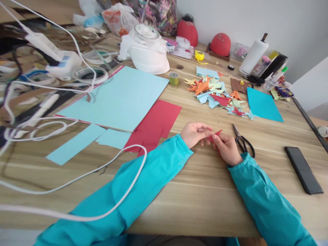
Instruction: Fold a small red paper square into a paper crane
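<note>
A small piece of folded red paper (217,133) is pinched between my two hands above the wooden table. My left hand (196,134) has its fingers closed on the paper's left side. From the right, my right hand (227,147) grips it with thumb and fingers; much of the paper is hidden behind them. Black-handled scissors (243,140) lie just right of my right hand, blades pointing away. Beyond my hands is a pile of folded paper cranes (215,92) in orange, red, blue and pale green. Red paper sheets (164,118) lie left of my left hand.
Large light blue sheets (115,97) and cut blue strips (77,143) lie at left. White cables (123,153) loop across that side, one over my left sleeve. A phone (303,170) lies at right, with turquoise paper (263,104) behind. A thread spool (174,78) stands at centre.
</note>
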`<state>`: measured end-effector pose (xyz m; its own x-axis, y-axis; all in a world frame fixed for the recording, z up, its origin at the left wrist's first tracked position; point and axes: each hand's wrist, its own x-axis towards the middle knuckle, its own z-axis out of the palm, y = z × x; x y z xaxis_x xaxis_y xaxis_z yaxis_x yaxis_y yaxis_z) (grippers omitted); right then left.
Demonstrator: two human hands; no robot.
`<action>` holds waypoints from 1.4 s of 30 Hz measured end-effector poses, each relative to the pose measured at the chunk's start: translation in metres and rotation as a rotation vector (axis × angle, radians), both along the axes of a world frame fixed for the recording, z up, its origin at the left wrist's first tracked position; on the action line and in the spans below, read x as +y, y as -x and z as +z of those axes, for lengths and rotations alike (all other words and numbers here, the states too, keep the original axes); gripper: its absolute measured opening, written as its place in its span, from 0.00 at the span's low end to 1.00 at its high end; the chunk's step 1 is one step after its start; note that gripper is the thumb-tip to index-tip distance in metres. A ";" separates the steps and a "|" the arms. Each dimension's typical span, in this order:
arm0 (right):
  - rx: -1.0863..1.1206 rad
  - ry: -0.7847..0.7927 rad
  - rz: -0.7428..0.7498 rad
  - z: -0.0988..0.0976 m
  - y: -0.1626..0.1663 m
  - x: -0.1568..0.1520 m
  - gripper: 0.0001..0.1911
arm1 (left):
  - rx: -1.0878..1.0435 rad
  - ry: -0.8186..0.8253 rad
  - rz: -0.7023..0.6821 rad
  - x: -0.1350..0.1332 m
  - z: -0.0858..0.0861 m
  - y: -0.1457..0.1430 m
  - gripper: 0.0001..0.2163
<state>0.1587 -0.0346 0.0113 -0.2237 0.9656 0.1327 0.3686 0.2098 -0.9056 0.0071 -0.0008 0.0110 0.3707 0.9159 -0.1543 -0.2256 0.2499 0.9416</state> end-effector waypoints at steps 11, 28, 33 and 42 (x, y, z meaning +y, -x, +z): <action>0.054 0.029 -0.065 -0.003 -0.002 0.002 0.25 | -0.121 0.063 0.059 0.000 -0.001 0.001 0.17; 0.033 0.009 -0.085 -0.003 -0.001 0.003 0.24 | -0.084 0.106 0.100 -0.002 0.002 -0.002 0.13; 0.028 0.019 -0.101 -0.002 -0.001 0.002 0.25 | -0.098 0.113 0.116 0.000 0.001 -0.002 0.15; 0.039 0.010 -0.104 -0.004 -0.001 0.003 0.25 | -0.113 0.073 0.075 -0.001 0.001 0.000 0.23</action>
<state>0.1600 -0.0321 0.0068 -0.1167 0.9847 0.1296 0.3525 0.1630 -0.9215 0.0075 -0.0020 0.0122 0.3203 0.9295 -0.1826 -0.3502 0.2953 0.8889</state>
